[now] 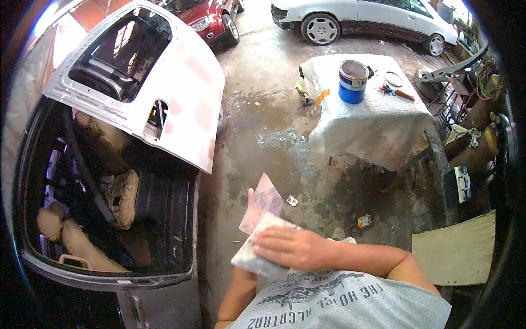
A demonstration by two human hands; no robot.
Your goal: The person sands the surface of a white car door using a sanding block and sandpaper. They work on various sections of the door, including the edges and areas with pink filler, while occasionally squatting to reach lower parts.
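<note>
In front of my shirt, a flat pink-smeared sheet (263, 204) with a pointed corner rests on my left hand (251, 193). Only that hand's fingertips show past the sheet's left edge; its palm is hidden underneath. Over the sheet's near part lies a pale, folded-looking flat piece (247, 253), cloth or paper, I cannot tell which. My right hand (290, 245) reaches across from the right and grips this piece from above, fingers close together and slightly blurred. Its thumb is hidden.
A car body with a white, pink-patched side panel (192, 104) stands at left. Ahead right, a covered table (350, 134) bears a blue can (352, 82) and small tools. A tan board (455, 249) leans at right. Beyond are a red car (205, 22) and a white car (372, 19).
</note>
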